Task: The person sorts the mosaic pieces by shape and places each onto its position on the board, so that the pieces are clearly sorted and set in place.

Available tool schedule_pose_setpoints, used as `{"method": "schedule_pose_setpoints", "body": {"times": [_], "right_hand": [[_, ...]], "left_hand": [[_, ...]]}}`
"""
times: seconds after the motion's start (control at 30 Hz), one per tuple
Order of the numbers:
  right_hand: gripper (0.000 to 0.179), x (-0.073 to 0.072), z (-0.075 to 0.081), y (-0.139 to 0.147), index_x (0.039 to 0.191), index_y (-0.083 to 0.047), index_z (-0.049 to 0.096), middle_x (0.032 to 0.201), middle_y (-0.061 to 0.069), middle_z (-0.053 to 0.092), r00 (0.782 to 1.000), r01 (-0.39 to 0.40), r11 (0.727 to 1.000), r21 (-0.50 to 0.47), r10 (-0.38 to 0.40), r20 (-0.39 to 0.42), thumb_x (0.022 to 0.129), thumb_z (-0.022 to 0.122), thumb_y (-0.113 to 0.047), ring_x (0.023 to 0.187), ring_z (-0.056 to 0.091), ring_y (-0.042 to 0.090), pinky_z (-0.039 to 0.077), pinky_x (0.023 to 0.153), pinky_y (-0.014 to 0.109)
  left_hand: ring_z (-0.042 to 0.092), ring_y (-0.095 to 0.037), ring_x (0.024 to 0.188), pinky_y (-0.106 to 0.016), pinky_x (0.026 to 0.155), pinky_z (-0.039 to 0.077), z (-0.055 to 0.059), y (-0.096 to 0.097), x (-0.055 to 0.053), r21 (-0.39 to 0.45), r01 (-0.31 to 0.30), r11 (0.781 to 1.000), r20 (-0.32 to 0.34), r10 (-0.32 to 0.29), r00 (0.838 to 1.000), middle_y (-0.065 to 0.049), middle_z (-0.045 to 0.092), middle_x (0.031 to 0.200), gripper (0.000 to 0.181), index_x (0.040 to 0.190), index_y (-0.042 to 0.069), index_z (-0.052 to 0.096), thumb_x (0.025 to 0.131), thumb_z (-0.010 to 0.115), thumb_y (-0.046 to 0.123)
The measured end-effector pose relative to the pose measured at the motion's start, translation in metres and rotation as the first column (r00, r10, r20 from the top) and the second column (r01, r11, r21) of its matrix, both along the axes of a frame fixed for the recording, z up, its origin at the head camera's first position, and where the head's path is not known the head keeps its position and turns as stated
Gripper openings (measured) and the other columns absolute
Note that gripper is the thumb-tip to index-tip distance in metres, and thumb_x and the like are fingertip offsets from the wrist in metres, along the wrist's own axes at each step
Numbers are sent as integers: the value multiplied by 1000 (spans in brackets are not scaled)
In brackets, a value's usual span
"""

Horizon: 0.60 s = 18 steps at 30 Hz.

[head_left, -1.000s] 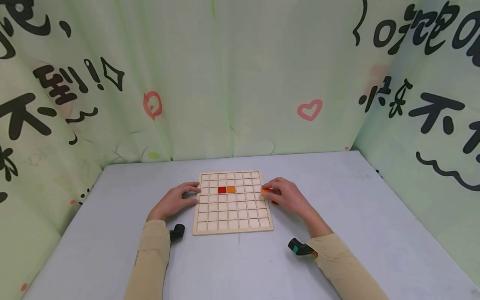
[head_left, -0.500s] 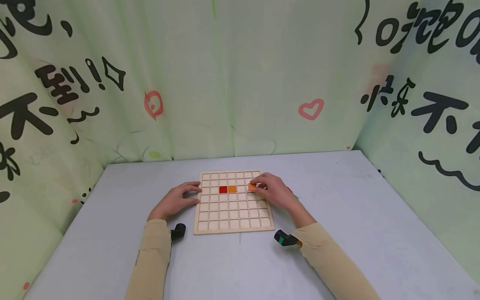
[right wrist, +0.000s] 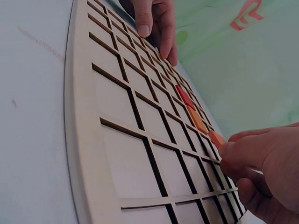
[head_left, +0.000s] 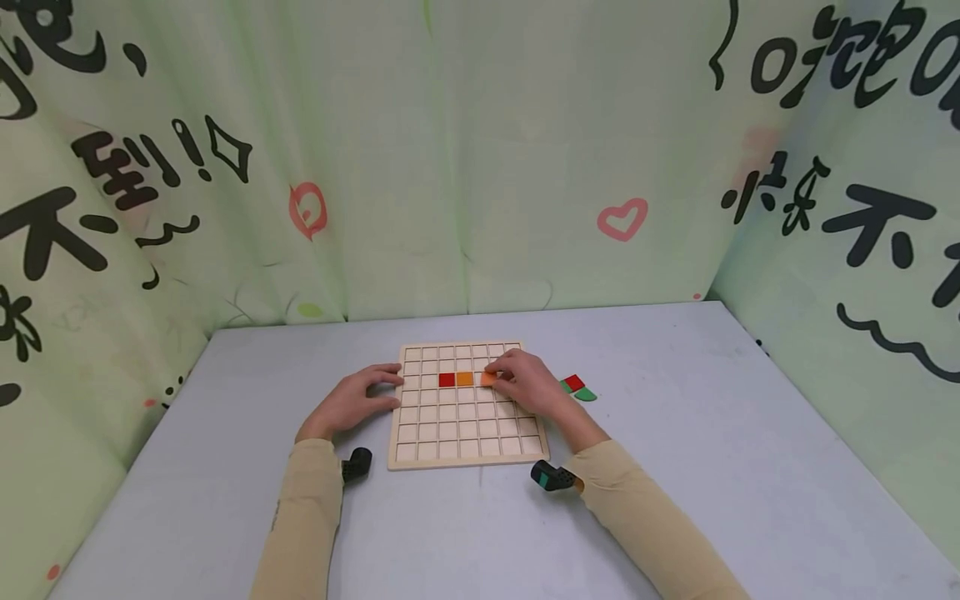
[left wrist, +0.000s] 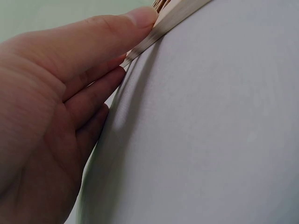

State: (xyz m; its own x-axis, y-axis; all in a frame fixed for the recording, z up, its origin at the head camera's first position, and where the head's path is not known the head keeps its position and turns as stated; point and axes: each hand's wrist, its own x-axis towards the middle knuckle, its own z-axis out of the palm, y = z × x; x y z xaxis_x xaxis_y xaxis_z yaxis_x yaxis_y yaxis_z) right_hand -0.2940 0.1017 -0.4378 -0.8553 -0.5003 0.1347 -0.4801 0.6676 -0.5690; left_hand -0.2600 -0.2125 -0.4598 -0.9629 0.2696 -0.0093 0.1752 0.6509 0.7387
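Note:
A wooden grid board [head_left: 442, 433] lies flat on the table. My left hand [head_left: 352, 404] rests against its left edge; in the left wrist view, the thumb and fingertips of that hand [left wrist: 60, 88] touch the board's rim [left wrist: 175, 21]. Between the thumb and fingers of my right hand [head_left: 536, 387] I pinch an orange square tile [head_left: 488, 379] over the board. A red tile [head_left: 447, 380] and another orange tile [head_left: 465, 379] sit side by side in neighbouring cells, just left of the held tile. The right wrist view shows the held tile [right wrist: 216, 138] tilted, its far side partly covered by my fingers.
Beyond the board's right edge, a red piece [head_left: 574, 383] and a green piece with a curved side [head_left: 586, 395] lie on the white table [head_left: 465, 533]. Printed curtains [head_left: 465, 167] stand behind and at both sides of the table.
My right hand has carried the orange tile leftward from the board's right edge to beside the placed tiles. The red and green pieces are now uncovered. My left hand has stayed put.

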Motion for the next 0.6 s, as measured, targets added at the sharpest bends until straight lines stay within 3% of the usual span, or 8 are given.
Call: {"method": "schedule_pose_setpoints", "body": {"times": [0.3,0.6], "right_hand": [[25,-4,0,-8,117,-4,70,112,9,63,999,36,999,37,-37,7,93,65,-7,92,57,22,53,84,35],[23,-6,-4,-10,115,-4,71,113,10,65,999,8,998,61,-6,-32,94,66,-11,93,58,23,52,85,36]], "left_hand": [[32,-30,142,-50,116,28,-2,0,0,-1,-9,1000,4,9,1000,-4,45,149,38,123,10,67,88,74,22],[31,-30,143,-50,116,27,-2,0,-1,9,-10,1000,15,9,1000,-4,44,150,38,123,10,67,88,74,22]]}}
